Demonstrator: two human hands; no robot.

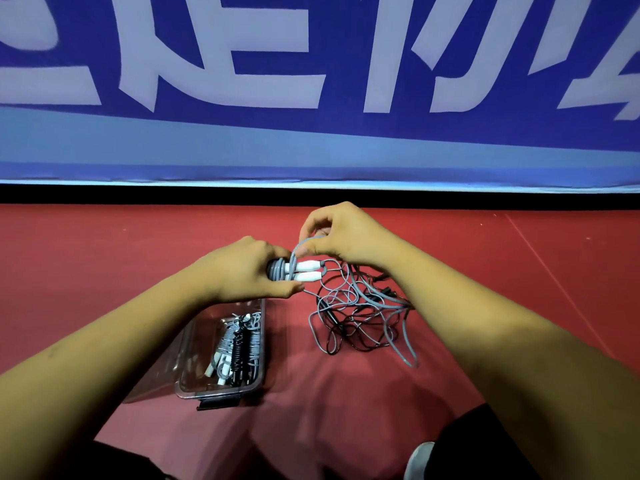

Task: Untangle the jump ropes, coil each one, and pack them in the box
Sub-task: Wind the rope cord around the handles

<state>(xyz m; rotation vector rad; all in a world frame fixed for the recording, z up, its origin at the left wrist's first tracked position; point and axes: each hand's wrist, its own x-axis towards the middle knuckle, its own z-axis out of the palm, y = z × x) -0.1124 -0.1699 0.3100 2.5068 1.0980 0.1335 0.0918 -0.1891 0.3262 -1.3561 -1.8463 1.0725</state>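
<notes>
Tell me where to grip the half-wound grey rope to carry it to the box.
Grip across the wound grey turns, from the left, as the left hand does: there the two white handles lie side by side, bound together. The right end trails loose cord into the tangle.

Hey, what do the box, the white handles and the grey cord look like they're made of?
Box: clear hard plastic, glossy; the coiled ropes inside show through its walls. White handles: likely smooth moulded plastic, with a slight sheen. Grey cord: probably PVC or rubber-coated, since it holds springy loops; the look leaves it open.
</notes>
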